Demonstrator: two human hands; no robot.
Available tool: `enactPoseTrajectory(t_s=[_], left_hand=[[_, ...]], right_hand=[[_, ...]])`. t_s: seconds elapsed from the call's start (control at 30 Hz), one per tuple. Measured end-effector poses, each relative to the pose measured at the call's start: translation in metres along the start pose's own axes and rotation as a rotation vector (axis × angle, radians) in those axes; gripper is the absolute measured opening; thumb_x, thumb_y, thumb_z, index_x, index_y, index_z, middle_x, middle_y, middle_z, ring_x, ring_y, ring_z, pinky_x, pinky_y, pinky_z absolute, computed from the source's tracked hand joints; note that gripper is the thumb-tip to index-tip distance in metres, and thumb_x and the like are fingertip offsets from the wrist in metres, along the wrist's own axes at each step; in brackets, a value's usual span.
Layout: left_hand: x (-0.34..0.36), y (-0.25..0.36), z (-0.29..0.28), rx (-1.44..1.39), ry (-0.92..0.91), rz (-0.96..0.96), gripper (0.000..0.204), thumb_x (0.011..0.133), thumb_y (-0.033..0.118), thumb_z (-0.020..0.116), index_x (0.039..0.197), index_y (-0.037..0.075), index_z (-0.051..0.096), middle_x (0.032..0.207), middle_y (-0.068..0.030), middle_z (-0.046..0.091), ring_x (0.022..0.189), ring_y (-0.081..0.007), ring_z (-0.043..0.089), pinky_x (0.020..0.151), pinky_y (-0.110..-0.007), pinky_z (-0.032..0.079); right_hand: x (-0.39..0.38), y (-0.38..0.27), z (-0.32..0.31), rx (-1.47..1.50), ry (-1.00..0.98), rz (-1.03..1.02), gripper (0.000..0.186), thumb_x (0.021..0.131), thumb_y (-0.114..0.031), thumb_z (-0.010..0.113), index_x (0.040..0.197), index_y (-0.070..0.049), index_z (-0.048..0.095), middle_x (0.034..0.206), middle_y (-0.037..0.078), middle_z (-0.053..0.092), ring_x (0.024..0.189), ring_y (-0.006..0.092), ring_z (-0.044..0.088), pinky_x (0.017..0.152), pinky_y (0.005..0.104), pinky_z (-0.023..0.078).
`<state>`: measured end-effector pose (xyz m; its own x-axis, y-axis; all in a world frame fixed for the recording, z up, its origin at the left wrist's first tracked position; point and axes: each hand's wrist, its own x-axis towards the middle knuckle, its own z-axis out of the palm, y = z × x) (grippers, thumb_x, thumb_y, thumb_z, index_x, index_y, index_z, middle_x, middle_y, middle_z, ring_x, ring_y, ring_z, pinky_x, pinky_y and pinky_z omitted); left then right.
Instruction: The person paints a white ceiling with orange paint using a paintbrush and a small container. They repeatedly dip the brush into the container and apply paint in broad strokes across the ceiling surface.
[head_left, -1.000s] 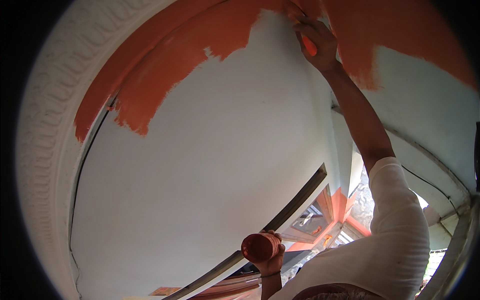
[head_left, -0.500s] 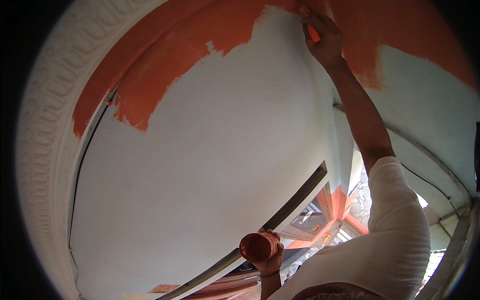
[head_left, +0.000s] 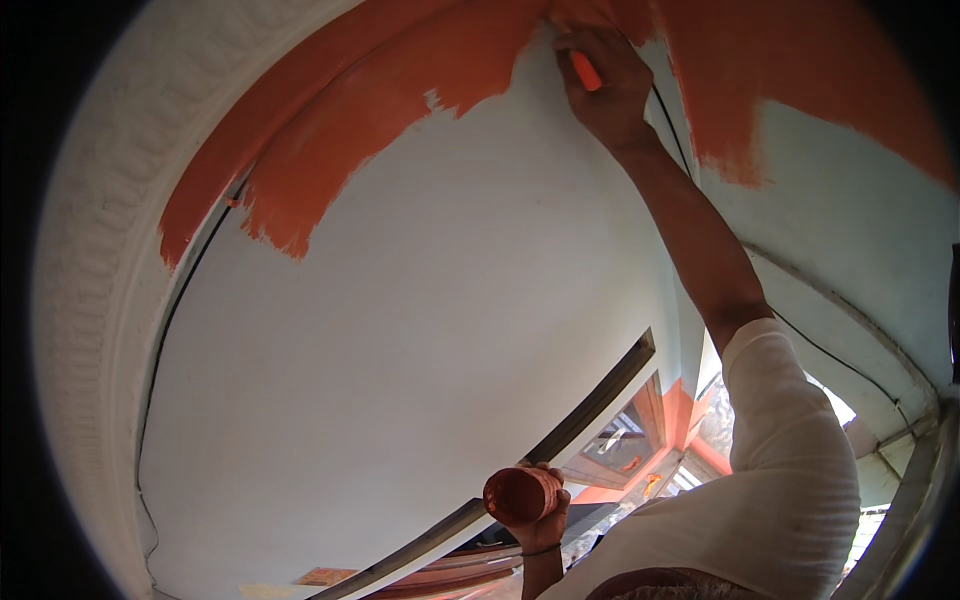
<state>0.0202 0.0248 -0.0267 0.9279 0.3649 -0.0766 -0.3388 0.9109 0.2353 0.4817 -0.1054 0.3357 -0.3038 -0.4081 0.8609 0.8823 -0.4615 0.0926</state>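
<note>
My right hand (head_left: 612, 88) is raised to the top of the wall, closed around a paintbrush whose bright orange handle end (head_left: 586, 71) pokes out of the fist. The bristles, mostly hidden behind the fingers, are at the lower edge of the orange-red paint (head_left: 420, 65). Down at the lower middle, my left hand (head_left: 548, 515) grips a round, paint-smeared cup (head_left: 540, 490), its mouth tilted into view and its inside coated reddish brown. Between the two hands stretches the pale, unpainted part of the wall (head_left: 420, 290).
A patterned white cornice (head_left: 90, 300) curves down the left side, with a thin black cable (head_left: 165, 340) along it. Below me a dark wooden ledge (head_left: 590, 400) runs slantwise. Beyond it are a window (head_left: 620, 440) and an orange-trimmed wall. More orange paint (head_left: 800, 60) covers the upper right wall.
My right hand has moved left with the paintbrush along the paint's edge, baring a black cable behind the wrist. The left hand and cup have stayed nearly in place.
</note>
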Motion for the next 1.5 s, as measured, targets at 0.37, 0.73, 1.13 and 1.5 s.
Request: enactPoseTrajectory(t_s=[0.37, 0.73, 1.13, 1.5], left_hand=[[-0.002, -0.011, -0.004, -0.036, -0.003, 0.019, 0.058, 0.094, 0.054, 0.071, 0.131, 0.009, 0.062, 0.130, -0.0157, 0.065, 0.122, -0.0373, 0.060, 0.085, -0.048, 0.065], [-0.023, 0.002, -0.027, -0.102, -0.002, 0.072, 0.060, 0.091, 0.054, 0.075, 0.130, 0.010, 0.063, 0.136, -0.0125, 0.057, 0.131, -0.0319, 0.051, 0.091, -0.048, 0.061], [-0.003, -0.006, -0.013, -0.019, -0.033, 0.014, 0.060, 0.093, 0.052, 0.073, 0.134, 0.011, 0.059, 0.128, -0.0133, 0.062, 0.125, -0.0336, 0.057, 0.087, -0.048, 0.063], [0.000, -0.011, -0.024, -0.158, 0.011, -0.020, 0.066, 0.094, 0.059, 0.070, 0.138, 0.011, 0.058, 0.137, -0.0158, 0.060, 0.129, -0.0346, 0.057, 0.089, -0.049, 0.064]], right_hand=[[0.009, -0.039, -0.038, 1.007, -0.099, 0.744, 0.013, 0.087, 0.005, 0.073, 0.100, 0.004, 0.071, 0.101, 0.012, 0.077, 0.088, 0.0170, 0.074, 0.082, 0.0334, 0.063], [-0.003, 0.016, -0.010, -0.068, -0.052, 0.118, 0.015, 0.088, -0.009, 0.079, 0.102, -0.009, 0.076, 0.092, 0.003, 0.076, 0.080, 0.0184, 0.072, 0.069, 0.0302, 0.059], [-0.011, -0.016, -0.050, 0.925, -0.074, 0.866, 0.011, 0.093, -0.001, 0.075, 0.102, 0.001, 0.071, 0.104, 0.009, 0.076, 0.087, 0.0167, 0.073, 0.080, 0.0336, 0.062], [0.058, 0.078, -0.110, -0.481, -0.796, -0.565, 0.029, 0.080, -0.006, 0.076, 0.107, -0.015, 0.073, 0.130, 0.005, 0.070, 0.115, 0.0260, 0.068, 0.095, 0.0409, 0.058]])
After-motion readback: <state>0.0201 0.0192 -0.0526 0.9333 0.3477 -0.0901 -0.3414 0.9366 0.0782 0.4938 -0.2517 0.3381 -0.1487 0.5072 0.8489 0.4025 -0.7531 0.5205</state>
